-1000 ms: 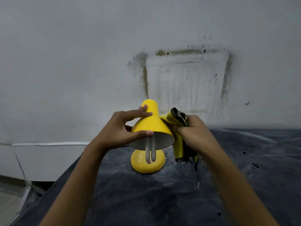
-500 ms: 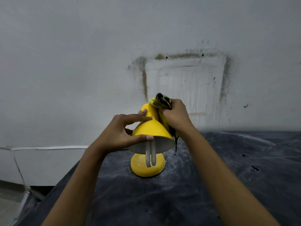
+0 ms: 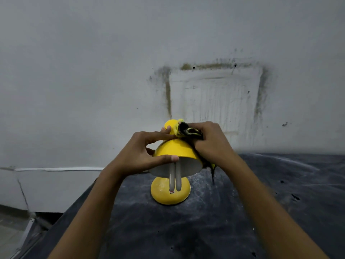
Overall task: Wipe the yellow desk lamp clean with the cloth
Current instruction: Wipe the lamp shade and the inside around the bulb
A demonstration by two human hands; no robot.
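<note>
1. Yellow desk lamp [image 3: 173, 150], glossy, with a cone shade and a round base [image 3: 164, 193], stands on the dark, dusty tabletop [image 3: 205, 230] close to the grey stained wall [image 3: 93, 71].
2. My left hand [image 3: 138, 156] clasps the shade, with the thumb along its lower rim and the fingers laid over its top.
3. My right hand [image 3: 211, 141] is curled round a bunched yellow-and-black cloth [image 3: 186, 130] and presses it to the shade's upper right side, by the neck. A loose end hangs down behind the rim.
4. Edges: the tabletop's left edge runs slantwise from the lower left up toward the lamp. The base sits near that edge and near the back, and floor shows beyond it.
5. Open room: the tabletop stretches wide to the right of the lamp and in front of it, between my forearms.
6. Count: one lamp, one cloth, two white bulb tubes [image 3: 175, 176] poking out of the shade, one small red switch [image 3: 171, 192] on the base, two hands.
</note>
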